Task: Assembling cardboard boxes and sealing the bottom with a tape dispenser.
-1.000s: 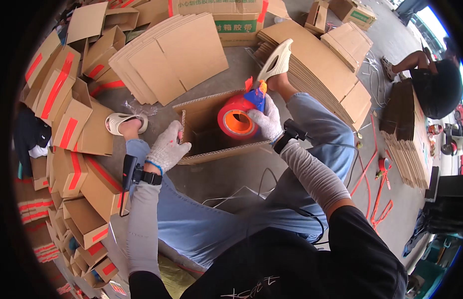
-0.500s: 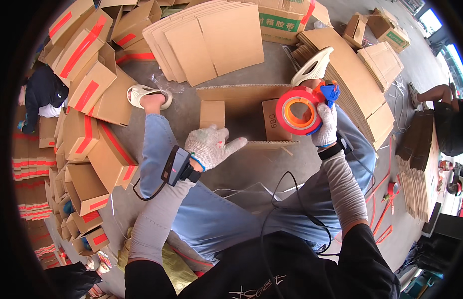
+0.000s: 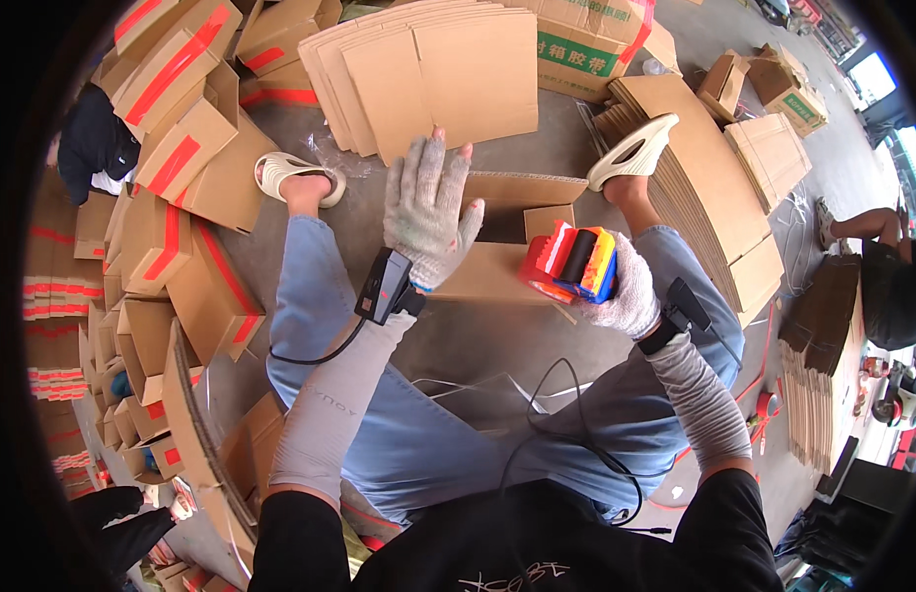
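Red-taped finished cartons (image 3: 172,168) lie heaped at left. The gloved left hand (image 3: 428,212) hovers spread and empty over the open cardboard box (image 3: 507,242) between the knees; the right hand (image 3: 616,286) grips a tape dispenser (image 3: 571,261). Likely next: folding flaps, then taping.

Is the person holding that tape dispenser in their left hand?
No, the red tape dispenser is gripped in the gloved right hand, while the left hand is spread open above the cardboard box.
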Available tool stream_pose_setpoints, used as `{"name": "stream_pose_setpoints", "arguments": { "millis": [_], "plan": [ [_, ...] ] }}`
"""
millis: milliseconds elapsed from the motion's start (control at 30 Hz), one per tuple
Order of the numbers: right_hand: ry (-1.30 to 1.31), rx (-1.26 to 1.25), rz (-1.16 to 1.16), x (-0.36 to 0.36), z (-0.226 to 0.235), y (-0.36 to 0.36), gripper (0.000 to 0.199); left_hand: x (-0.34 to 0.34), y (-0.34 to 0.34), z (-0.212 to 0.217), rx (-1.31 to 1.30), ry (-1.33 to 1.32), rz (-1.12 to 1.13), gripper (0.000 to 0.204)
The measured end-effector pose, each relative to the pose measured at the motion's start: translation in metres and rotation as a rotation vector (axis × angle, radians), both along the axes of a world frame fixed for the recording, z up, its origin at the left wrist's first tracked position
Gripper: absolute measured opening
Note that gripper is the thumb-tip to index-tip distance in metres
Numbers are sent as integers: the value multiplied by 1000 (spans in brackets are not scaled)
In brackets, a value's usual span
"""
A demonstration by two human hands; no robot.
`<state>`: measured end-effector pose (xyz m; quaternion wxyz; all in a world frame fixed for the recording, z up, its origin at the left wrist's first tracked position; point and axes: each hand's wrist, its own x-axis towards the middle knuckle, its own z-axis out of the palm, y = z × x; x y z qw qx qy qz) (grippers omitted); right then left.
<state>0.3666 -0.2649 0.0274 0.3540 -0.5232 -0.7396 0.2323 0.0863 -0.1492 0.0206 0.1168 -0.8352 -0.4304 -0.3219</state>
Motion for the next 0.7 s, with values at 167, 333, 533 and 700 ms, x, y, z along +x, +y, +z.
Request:
{"name": "stream_pose_setpoints", "arguments": {
  "millis": [167, 333, 533, 700],
  "plan": [
    [14, -91, 57, 8, -1, -2, 87, 23, 24, -11, -271, 238, 195, 59],
    [14, -173, 73, 0, 16, -12, 76, 11, -37, -41, -277, 195, 100, 64],
    [124, -238, 97, 3, 45, 35, 86, 9, -30, -44, -448, 204, 194, 63],
    [-121, -194, 214, -13, 34, 83, 74, 9, -44, -68, -361, 13, 223, 64]
  ]
}}
